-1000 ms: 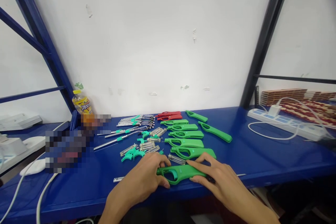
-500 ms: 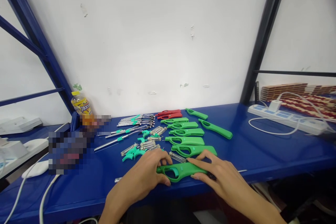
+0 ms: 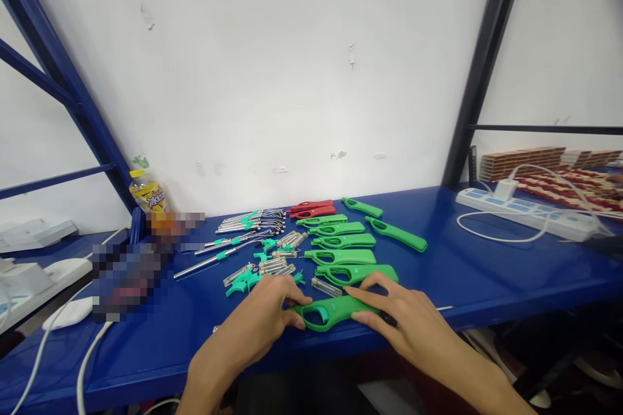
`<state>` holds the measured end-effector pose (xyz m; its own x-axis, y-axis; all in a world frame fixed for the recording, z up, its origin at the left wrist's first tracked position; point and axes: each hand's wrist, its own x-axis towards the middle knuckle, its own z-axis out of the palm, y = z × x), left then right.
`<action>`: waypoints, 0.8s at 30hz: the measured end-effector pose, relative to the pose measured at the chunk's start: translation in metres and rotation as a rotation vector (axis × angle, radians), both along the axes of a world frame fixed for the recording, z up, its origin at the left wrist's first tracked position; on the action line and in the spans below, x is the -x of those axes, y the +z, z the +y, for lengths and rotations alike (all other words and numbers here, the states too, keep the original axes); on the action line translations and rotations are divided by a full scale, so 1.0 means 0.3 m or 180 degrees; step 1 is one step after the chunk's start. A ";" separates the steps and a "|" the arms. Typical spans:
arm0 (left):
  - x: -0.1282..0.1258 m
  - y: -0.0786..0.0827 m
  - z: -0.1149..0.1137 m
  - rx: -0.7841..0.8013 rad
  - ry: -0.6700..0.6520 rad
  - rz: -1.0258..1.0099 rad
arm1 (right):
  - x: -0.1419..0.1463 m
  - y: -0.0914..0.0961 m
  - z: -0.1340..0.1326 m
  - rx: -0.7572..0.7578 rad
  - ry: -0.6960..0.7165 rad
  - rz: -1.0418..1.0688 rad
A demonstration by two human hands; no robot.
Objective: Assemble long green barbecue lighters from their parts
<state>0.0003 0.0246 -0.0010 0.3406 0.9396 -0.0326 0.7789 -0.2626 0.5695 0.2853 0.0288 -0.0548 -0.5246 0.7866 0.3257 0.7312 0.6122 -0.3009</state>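
Near the table's front edge lies a green utility lighter handle [image 3: 337, 311], with a teal trigger showing inside its loop. My left hand [image 3: 265, 311] pinches its narrow front end between thumb and fingers. My right hand [image 3: 403, 314] grips the wide rear end; a small dark thing shows under those fingers, too hidden to name. Just behind is a clear fuel tank [image 3: 325, 287]. Several more green handles [image 3: 357, 273] lie in a column beyond. To their left are loose teal triggers [image 3: 243, 282], more clear tanks [image 3: 272, 266] and metal lighter tubes with wires [image 3: 248, 224].
Red handles [image 3: 311, 209] lie at the back, and two green ones [image 3: 396, 233] sit further right. A white power strip [image 3: 525, 213] with cables is on the right. On the left stand a yellow-capped bottle [image 3: 148, 201], a blurred-out item and white cables [image 3: 92, 356].
My left fingers have shifted to the handle's front tip, covering it and leaving more of the loop exposed. My right hand keeps its grip. The view has shifted slightly.
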 end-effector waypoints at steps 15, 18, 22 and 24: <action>-0.006 -0.089 -0.014 -0.0909 -0.0403 0.0160 | -0.005 -0.018 0.016 -0.0142 0.0057 0.0187; -0.015 -0.163 -0.021 -0.1177 -0.0120 0.0156 | -0.005 -0.025 0.016 -0.0200 0.0058 0.0192; -0.004 -0.202 -0.045 -0.1319 0.0073 0.0029 | 0.000 -0.027 0.016 -0.0112 0.0027 0.0133; 0.012 -0.194 -0.053 -0.1337 -0.0086 -0.0060 | 0.004 -0.023 0.014 -0.0058 0.0008 0.0089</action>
<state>-0.0034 0.0086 -0.0593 0.3620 0.8607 0.3580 0.7590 -0.4951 0.4227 0.2843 0.0329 -0.0616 -0.5172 0.7790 0.3544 0.7211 0.6197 -0.3099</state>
